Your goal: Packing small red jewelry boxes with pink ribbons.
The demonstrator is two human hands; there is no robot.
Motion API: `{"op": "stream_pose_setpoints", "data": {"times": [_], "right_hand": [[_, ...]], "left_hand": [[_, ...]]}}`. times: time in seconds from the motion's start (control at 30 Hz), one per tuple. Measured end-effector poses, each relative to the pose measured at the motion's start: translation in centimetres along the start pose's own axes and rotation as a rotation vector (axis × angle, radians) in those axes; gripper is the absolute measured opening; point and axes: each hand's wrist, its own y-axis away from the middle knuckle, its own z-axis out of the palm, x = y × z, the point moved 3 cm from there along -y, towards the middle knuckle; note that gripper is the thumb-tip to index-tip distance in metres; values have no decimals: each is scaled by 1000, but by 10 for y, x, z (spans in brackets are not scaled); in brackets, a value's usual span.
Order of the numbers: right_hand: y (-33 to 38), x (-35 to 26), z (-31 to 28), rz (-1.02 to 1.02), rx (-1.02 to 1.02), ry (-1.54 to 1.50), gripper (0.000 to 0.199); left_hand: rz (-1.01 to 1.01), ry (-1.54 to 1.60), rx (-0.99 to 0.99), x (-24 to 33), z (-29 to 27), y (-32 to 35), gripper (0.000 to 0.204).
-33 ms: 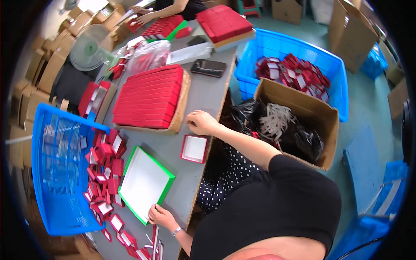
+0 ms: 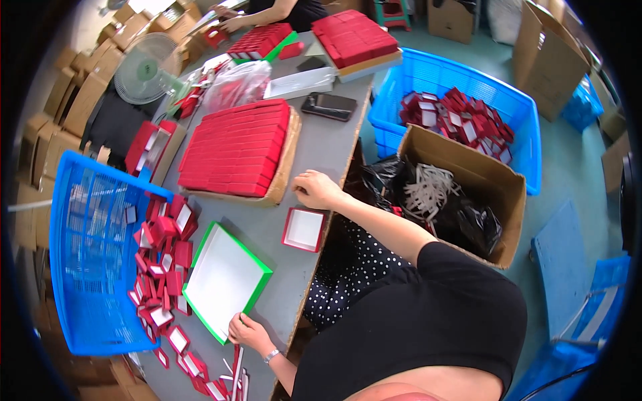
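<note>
My right hand (image 2: pixel 316 189) rests on the grey table (image 2: pixel 328 144), fingers curled down beside the cardboard tray (image 2: pixel 289 157) of flat red boxes (image 2: pixel 234 148). What lies under the fingers is hidden. A small open red box with a white inside (image 2: pixel 304 228) lies just below that hand. My left hand (image 2: pixel 246 332), with a watch on its wrist, grips the near corner of a shallow white tray with a green rim (image 2: pixel 224 281). A pile of small red boxes (image 2: pixel 160 264) lies left of that tray.
A blue basket (image 2: pixel 87 260) stands at the table's left, and a fan (image 2: pixel 142 69) further back. A phone (image 2: pixel 328 105) and more red box stacks (image 2: pixel 351 35) lie beyond. A cardboard box (image 2: pixel 495 180) and a blue crate (image 2: pixel 508 107) stand to the right. Another person's hands (image 2: pixel 231 21) work at the far end.
</note>
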Motion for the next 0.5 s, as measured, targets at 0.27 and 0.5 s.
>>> {"op": "stream_pose_setpoints", "data": {"times": [0.27,0.5], "right_hand": [[-2,-12,6,-31,-20,-14,11],[-3,-5,5,-96,17,-10,8]], "left_hand": [[1,-6,7,-4,-7,6,14],[3,36,2,1,-5,2,10]]}}
